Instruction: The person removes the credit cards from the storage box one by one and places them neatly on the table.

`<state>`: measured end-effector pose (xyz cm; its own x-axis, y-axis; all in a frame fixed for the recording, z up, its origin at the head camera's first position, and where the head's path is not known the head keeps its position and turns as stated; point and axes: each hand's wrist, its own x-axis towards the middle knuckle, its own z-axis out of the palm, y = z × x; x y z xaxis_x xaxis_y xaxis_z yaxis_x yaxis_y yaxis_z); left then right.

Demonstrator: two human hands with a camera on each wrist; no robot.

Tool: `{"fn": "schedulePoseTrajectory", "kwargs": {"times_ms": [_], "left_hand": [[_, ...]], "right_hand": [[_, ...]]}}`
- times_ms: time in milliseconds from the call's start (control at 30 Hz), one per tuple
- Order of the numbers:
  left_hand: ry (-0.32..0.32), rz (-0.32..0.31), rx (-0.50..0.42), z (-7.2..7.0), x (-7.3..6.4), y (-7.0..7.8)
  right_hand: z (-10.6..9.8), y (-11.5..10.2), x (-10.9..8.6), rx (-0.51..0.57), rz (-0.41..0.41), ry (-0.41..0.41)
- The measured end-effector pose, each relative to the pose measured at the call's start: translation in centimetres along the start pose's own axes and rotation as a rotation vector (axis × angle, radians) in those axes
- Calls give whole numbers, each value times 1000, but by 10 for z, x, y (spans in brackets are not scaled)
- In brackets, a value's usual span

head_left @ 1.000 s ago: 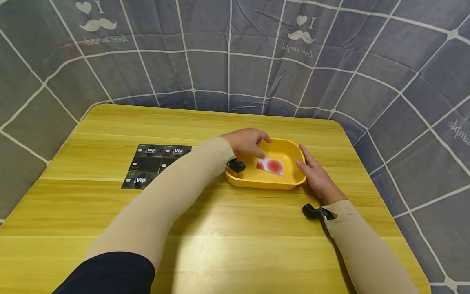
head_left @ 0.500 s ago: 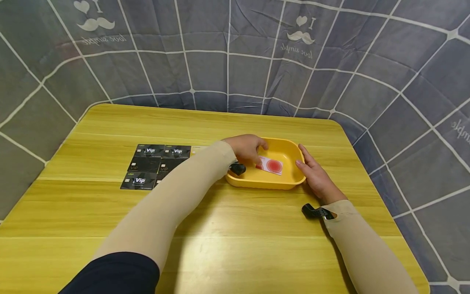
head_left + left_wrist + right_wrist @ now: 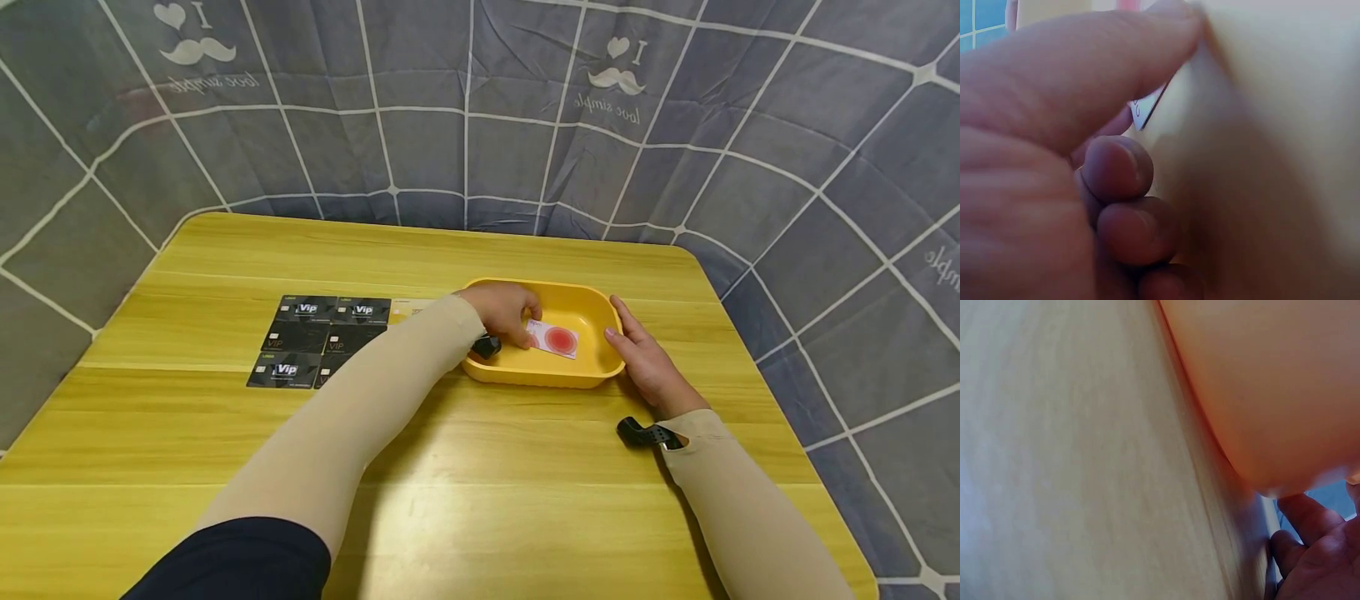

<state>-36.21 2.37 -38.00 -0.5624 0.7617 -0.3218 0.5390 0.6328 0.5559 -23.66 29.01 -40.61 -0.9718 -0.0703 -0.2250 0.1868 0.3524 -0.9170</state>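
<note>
A yellow plastic bin stands right of the table's middle. Inside it lies a white card with a red circle. My left hand reaches into the bin, thumb and index finger pinching the card's left end. A corner of the card peeks out below the thumb in the left wrist view, with the other fingers curled beneath. At the bin's right end my right hand holds the wall, thumb at the rim and fingers along the outside. The right wrist view shows its fingertips against the bin's outer wall.
Several black VIP cards lie in rows on the left of the wooden table. A yellowish card beside them is partly covered by the left sleeve. A grey checked curtain hangs behind the table.
My left hand has lowered toward the near side of the bin, its thumb and index finger closing at the card's left end. The right hand and bin have stayed put.
</note>
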Motion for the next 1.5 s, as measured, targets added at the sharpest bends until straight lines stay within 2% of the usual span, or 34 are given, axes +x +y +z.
{"fn": "schedulePoseTrajectory", "kwargs": {"times_ms": [333, 900, 1500], "left_hand": [[13, 20, 25, 2, 5, -3], [14, 64, 37, -3, 8, -11], [13, 74, 46, -3, 9, -12]], "right_hand": [[-1, 2, 1, 44, -30, -10], [3, -1, 5, 22, -9, 8], [4, 0, 6, 38, -27, 7]]}}
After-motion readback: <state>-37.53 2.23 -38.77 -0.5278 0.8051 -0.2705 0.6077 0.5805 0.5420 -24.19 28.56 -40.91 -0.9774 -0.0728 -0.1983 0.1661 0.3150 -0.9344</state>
